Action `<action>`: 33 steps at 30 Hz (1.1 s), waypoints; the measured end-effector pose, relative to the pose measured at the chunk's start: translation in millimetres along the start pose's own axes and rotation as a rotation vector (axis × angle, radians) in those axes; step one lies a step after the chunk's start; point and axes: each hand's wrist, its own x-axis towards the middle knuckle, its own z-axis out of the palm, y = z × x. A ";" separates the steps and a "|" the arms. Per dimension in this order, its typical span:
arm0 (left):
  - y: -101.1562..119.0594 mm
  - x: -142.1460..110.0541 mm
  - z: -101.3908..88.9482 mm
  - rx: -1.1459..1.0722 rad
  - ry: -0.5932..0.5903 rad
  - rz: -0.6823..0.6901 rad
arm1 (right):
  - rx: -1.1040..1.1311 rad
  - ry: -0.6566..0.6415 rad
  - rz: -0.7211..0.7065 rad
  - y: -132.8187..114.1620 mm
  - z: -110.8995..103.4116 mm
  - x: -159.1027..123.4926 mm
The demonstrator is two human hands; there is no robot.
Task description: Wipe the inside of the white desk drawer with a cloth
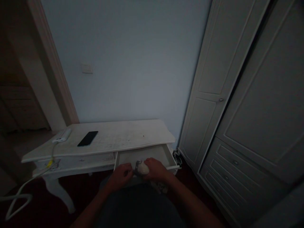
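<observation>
In front of me a drawer (163,153) is pulled out of a white table (123,131). Over its front edge my right hand (155,169) grips a bunched, pale and grey piece of cloth (142,167); a patterned pale part (161,187) shows below that hand. My left hand (123,174) is close beside the bundle, its fingers curled in. Whether those fingers hold an edge of the cloth or the drawer front is too dark to make out.
On the tabletop lie a dark phone (87,138) and a white device (62,135) whose cable (30,182) hangs off the left side. A white wardrobe (209,95) stands to the right. A black-and-white object (177,157) sits between table and wardrobe.
</observation>
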 end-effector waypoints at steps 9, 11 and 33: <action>-4.9 -3.7 -1.3 -0.053 0.041 -0.022 | 0.124 -0.014 0.118 84.2 -47.9 -60.3; -8.5 -3.3 0.6 -0.063 0.050 -0.031 | 0.197 -0.015 0.104 101.0 -59.0 -73.1; -27.8 -60.8 9.0 -0.008 0.771 -0.187 | -0.001 0.030 -0.088 -10.7 12.0 10.7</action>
